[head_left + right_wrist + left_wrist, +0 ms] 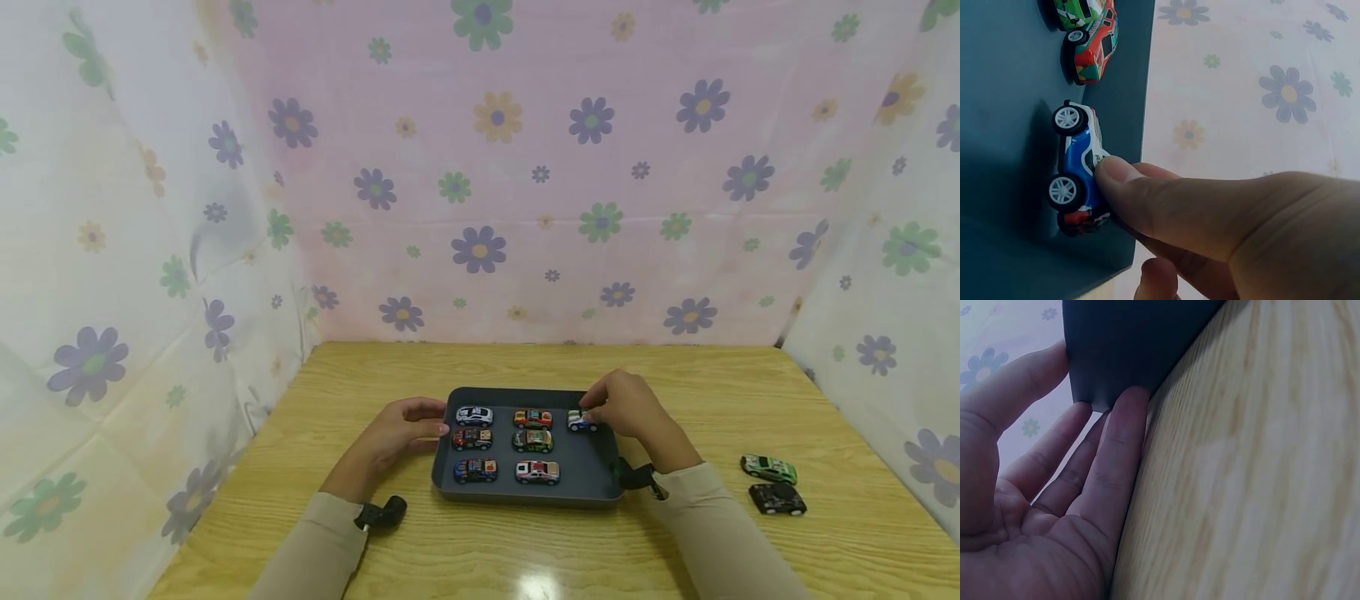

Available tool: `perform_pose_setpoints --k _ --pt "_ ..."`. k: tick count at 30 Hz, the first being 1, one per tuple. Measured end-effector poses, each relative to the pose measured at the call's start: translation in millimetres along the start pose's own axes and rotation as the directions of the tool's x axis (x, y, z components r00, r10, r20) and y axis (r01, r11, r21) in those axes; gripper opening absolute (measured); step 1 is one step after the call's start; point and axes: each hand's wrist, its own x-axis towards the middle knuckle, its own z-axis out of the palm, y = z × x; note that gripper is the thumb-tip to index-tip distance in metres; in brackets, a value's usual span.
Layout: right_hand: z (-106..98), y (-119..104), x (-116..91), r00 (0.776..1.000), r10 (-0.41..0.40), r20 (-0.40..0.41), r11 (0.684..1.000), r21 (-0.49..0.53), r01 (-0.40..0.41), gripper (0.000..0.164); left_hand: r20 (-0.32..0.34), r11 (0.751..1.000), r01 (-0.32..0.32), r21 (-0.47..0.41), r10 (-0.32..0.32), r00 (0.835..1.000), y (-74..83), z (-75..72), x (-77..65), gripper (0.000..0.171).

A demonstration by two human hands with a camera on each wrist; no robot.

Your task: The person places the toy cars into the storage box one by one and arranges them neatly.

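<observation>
A blue and white toy car (1082,162) is pinched between the thumb and fingers of my right hand (626,408), at the far right corner inside a dark grey tray (577,467). Its wheels face the tray floor; whether they touch it I cannot tell. At the tray's left end, my left hand (1054,481) has its fairly straight fingertips against the outer wall. Left of the held car stand a red and orange toy car (532,419) and a green one (533,441), with a white and red one (537,472) nearer the front.
Along the tray's left side stand a white toy car (474,416), a dark red one (472,439) and a blue one (476,471). Right of the tray, a green toy car (768,468) and a black one (777,499) lie on the wooden table (465,550). Flowered cloth (420,275) surrounds the table.
</observation>
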Motion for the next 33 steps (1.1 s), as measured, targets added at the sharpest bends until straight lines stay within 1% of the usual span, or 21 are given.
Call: perform_pose_setpoints --k 8,14,20,28,33 --pt "1.6 -2.9 -2.3 0.999 0.034 0.008 0.999 -0.02 -0.033 0.015 0.013 1.0 -0.004 0.007 0.004 1.0 -0.5 -0.5 -0.2 0.06" --pt "1.3 -5.4 -4.5 0.998 0.066 0.018 0.997 -0.035 -0.066 0.015 0.002 1.0 0.011 -0.001 -0.011 1.0 -0.3 -0.8 0.0 0.059" --pt "0.1 -7.3 -6.0 0.998 0.064 0.028 0.996 -0.065 -0.062 0.015 -0.003 1.0 0.009 -0.009 -0.009 1.0 -1.0 -0.7 -0.6 0.058" --pt "-0.3 -6.2 -5.7 0.997 0.068 0.034 0.997 -0.035 -0.067 0.015 0.0 1.0 0.004 -0.013 -0.004 1.0 -1.5 -0.7 -0.9 0.058" --pt "-0.3 -4.9 -5.1 0.997 0.064 0.035 0.997 -0.041 -0.063 0.015 -0.002 1.0 0.005 -0.017 -0.005 1.0 -1.9 -0.5 -1.2 0.057"
